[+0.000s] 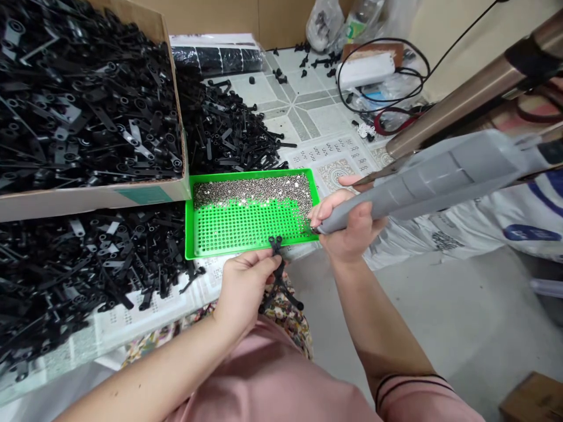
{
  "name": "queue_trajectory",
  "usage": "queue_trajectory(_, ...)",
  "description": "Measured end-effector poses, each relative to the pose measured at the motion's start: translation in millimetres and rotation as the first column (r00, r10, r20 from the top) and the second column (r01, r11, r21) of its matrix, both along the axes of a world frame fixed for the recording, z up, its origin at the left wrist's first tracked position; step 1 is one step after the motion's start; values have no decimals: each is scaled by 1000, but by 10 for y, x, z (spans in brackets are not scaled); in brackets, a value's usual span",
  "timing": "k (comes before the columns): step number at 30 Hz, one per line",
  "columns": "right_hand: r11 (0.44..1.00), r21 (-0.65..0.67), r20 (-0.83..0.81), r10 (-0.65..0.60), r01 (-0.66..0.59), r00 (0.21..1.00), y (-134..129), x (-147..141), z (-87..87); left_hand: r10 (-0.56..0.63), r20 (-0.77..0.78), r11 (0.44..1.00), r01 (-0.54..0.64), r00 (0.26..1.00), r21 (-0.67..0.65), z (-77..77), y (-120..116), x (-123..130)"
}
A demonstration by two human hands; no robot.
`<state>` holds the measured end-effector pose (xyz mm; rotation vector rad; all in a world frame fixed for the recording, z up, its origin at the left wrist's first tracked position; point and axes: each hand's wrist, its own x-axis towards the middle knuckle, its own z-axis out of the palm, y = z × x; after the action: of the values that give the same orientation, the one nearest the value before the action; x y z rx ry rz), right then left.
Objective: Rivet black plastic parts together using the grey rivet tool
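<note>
Between the thumb and fingers of my left hand [248, 281] is a black plastic part [280, 275], with two small rings at its top and two legs spreading below. It is held just in front of the near rim of a green perforated tray [250, 228]. Small metal screws [250, 190] lie heaped along the tray's far side and thin out down its right side. My right hand [352, 231] is wrapped around a grey electric screwdriver [422, 176] covered in clear plastic. Its front end points down-left at the tray's right edge; the bit's tip is hard to make out.
Left of the tray stands a cardboard box [101, 193] full of black plastic parts. More black parts [237, 129] are piled behind the tray and along the table's front left. A coiled black cable [382, 73] and plastic bags [325, 26] lie at the back.
</note>
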<state>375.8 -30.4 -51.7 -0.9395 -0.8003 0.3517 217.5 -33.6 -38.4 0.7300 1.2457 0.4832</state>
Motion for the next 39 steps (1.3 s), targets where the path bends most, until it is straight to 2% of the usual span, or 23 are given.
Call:
queue_trajectory(9, 995, 3, 3, -103, 103, 995, -23, -46, -14, 9, -4, 1000, -9, 1000, -2, -36, -1, -6)
queue_trajectory(15, 995, -5, 22, -99, 100, 995, -20, -76, 8, -1, -21, 1000, 1, 1000, -4, 2, 4, -2)
queue_trajectory(20, 949, -57, 39, -308, 310, 951, -6, -221, 40, -63, -17, 997, 64, 998, 40, -8, 3, -21)
queue_trajectory(23, 939, -79, 45, -332, 335, 942, -2, -225, 78, -80, -31, 995, 82, 996, 63, -27, 0, -36)
queue_trajectory(27, 959, -39, -21, -281, 280, 960, -24, -163, 258, -57, -31, 998, 58, 998, 35, -31, -4, -25)
queue_trajectory(32, 998, -49, -62, -32, 29, 998, -62, -249, 507, -27, -6, 1000, 27, 1000, 4, -6, -3, 9)
queue_trajectory(36, 992, -92, -47, 81, -85, 996, -50, -356, 499, -27, -24, 999, 27, 999, 21, 6, 2, 12)
queue_trajectory(39, 988, -78, -58, 127, -132, 990, -27, -385, 462, -32, -34, 999, 33, 999, 31, -2, 6, 7)
